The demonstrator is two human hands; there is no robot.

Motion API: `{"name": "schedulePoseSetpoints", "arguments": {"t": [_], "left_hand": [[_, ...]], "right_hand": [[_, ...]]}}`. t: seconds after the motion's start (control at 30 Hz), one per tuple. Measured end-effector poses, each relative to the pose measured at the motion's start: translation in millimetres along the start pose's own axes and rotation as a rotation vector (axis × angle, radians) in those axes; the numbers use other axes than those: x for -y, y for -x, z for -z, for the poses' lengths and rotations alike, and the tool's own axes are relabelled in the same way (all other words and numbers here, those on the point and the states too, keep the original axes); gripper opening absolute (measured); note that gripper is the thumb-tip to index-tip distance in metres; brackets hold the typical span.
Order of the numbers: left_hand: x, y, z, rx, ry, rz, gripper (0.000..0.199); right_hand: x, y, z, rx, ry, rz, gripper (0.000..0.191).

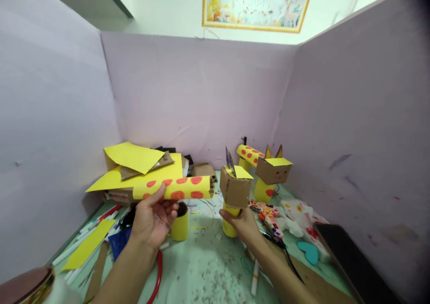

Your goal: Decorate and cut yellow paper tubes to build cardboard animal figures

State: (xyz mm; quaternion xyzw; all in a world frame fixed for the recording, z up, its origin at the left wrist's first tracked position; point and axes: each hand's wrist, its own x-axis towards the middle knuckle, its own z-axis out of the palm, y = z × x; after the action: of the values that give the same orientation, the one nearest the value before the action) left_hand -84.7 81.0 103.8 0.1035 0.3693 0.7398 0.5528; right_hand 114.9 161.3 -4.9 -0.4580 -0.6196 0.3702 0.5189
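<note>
My left hand holds a yellow tube with orange-red spots level, thumb over its side and other fingers curled beneath. A short yellow tube stands upright just beyond that hand. Farther right, my right hand is wrapped round a yellow tube with a cardboard box head on top. The head has a yellow top piece and thin dark upright pieces. Behind it to the right stands a finished-looking figure with a cardboard face, pointed ears and a spotted yellow body.
Yellow sheets and cardboard are stacked at the back left, above markers. A red-handled tool lies near the front. At right are a glue gun, a teal heart and a dark flat object. Pale panels enclose the table.
</note>
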Motion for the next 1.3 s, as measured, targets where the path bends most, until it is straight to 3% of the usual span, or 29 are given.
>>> {"name": "schedulePoseSetpoints", "arguments": {"t": [0.33,0.6,0.7,0.8,0.83,0.9,0.97,1.03,1.1,1.17,1.2,1.23,1.3], "left_hand": [[-5.9,0.4,2.1,0.128,-0.024,0.086,0.015],[-7.7,5.1,1.3,0.169,-0.013,0.152,0.020],[-10.5,8.3,0.1,0.168,0.001,0.144,0.019],[-7.7,17.2,-7.2,0.180,0.023,0.132,0.016],[-3.4,22.2,-11.0,0.183,0.028,0.133,0.015],[12.0,36.2,-19.3,0.184,0.038,0.151,0.011],[34.2,54.5,-25.9,0.186,0.044,0.193,0.010],[56.3,73.9,-28.3,0.249,0.002,0.282,0.013],[69.8,89.2,-24.3,0.462,-0.166,0.410,0.028],[69.1,97.1,-12.1,0.589,-0.569,0.412,0.030],[63.6,98.1,-2.4,0.560,-0.858,0.325,0.024],[55.7,97.1,9.7,0.450,-1.182,0.204,0.015],[36.8,89.5,39.1,0.189,-1.748,-0.263,0.012]], "right_hand": [[-8.0,-47.4,-38.0,-0.046,-0.060,-0.025,0.037],[-4.1,-43.9,-26.7,-0.052,-0.005,-0.098,0.042],[15.5,-27.4,-15.0,-0.173,0.027,-0.106,0.060],[50.0,1.5,-6.1,-0.291,-0.009,-0.052,0.067],[63.9,12.4,-4.7,-0.286,-0.155,0.014,0.069],[91.4,33.1,-3.5,-0.102,-0.451,0.133,0.080],[114.6,49.9,-1.3,0.055,-0.594,0.162,0.088],[130.1,61.6,6.4,-0.011,-0.601,0.196,0.077],[137.7,67.1,22.0,-0.080,-0.541,0.160,0.054],[138.1,66.2,43.7,-0.196,-0.626,0.178,0.047],[135.8,64.3,55.3,-0.212,-0.656,0.151,0.040],[132.0,62.5,66.2,-0.173,-0.672,0.071,0.030],[120.9,61.9,82.9,0.007,-0.702,-0.160,0.027]]}}
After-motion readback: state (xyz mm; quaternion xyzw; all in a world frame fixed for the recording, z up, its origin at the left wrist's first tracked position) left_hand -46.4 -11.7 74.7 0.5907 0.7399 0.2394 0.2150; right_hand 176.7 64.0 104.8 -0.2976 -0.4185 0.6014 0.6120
